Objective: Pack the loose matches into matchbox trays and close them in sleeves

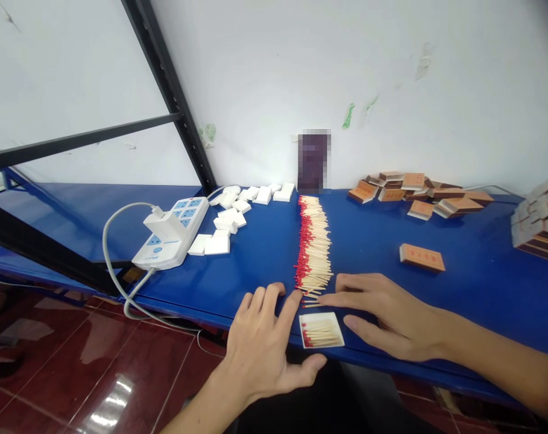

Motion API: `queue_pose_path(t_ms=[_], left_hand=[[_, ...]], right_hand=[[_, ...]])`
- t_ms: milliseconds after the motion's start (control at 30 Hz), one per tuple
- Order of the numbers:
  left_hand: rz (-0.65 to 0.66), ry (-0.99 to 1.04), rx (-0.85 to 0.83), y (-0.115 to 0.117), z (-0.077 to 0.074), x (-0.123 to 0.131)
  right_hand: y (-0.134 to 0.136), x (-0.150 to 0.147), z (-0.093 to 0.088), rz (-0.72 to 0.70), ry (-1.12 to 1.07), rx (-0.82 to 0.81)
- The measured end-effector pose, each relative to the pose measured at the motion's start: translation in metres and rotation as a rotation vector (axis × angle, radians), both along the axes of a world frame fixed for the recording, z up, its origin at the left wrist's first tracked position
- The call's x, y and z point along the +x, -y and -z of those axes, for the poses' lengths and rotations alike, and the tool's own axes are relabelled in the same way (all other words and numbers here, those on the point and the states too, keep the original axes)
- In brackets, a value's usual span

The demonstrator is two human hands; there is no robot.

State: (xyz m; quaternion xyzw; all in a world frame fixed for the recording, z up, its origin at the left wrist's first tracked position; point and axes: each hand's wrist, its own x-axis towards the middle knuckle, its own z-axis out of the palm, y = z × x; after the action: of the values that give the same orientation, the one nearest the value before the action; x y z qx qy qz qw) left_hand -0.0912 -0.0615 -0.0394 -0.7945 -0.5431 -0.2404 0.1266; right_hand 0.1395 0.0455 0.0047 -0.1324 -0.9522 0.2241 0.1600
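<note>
Many red-headed, pale wooden matchsticks (316, 244), likely light, brittle, best pinched endwise, run far to near, meeting unclenched left hand (261, 331) and right hand (389, 319).

**Left hand (261, 337) and right hand (391, 316) at either side of the match tray (333, 318)**

From my post I see the left hand back-up, fingers spread, index fingertip just beyond the tray, thumb stretched toward its near edge. The right hand points its index finger leftward past the tray's far side, thumb parted below. The left forearm (219, 401) and right forearm (486, 349) are bare.
</note>
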Motion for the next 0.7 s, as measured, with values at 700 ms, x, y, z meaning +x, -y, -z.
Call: queue_pose_path(t_ms=[700], left_hand=[[0.012, 0.076, 0.01, 0.0003, 0.0001, -0.0003]], right_hand=[[0.0009, -0.0021, -0.0019, 0.041, 0.051, -0.028]])
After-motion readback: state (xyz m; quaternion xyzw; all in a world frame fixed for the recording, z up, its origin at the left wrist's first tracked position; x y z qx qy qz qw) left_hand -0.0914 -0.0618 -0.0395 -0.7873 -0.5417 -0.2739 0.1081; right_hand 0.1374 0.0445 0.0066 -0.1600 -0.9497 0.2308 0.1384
